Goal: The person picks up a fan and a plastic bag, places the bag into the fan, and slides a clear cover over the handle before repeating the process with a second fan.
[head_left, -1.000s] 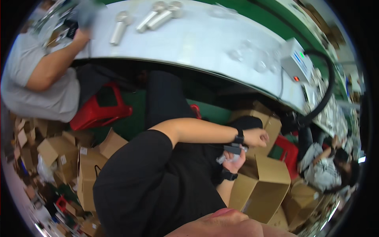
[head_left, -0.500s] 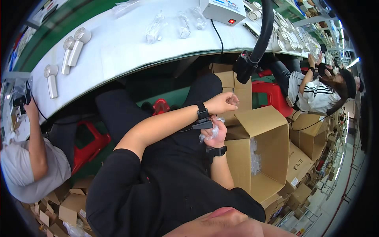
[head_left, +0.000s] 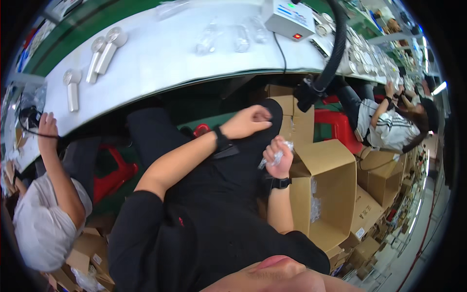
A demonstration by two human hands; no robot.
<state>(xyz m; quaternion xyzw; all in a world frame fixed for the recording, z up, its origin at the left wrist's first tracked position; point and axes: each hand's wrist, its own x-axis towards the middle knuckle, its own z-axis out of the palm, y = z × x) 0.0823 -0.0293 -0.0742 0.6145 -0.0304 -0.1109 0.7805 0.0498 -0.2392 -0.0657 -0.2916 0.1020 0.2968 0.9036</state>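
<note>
My right hand point(head_left: 278, 156) is closed around a crumpled clear plastic bag point(head_left: 273, 158), held above my lap just left of an open cardboard box point(head_left: 327, 194). My left hand point(head_left: 249, 121) is a loose fist a little higher, near the underside of the white workbench point(head_left: 165, 63); nothing shows in it. Both wrists wear black bands. More clear plastic bags lie inside the box against its left wall.
Several silver handheld devices point(head_left: 99, 56) lie on the bench at the left, clear bags point(head_left: 209, 41) in the middle, a white control box point(head_left: 288, 20) with a black hose point(head_left: 331, 58) at the right. People sit left point(head_left: 46, 214) and right point(head_left: 389, 124). Red stools and stacked cartons surround me.
The view has swung, bringing the bench more overhead. My right hand has come up out of the box with the plastic bag; my left hand stays beside it.
</note>
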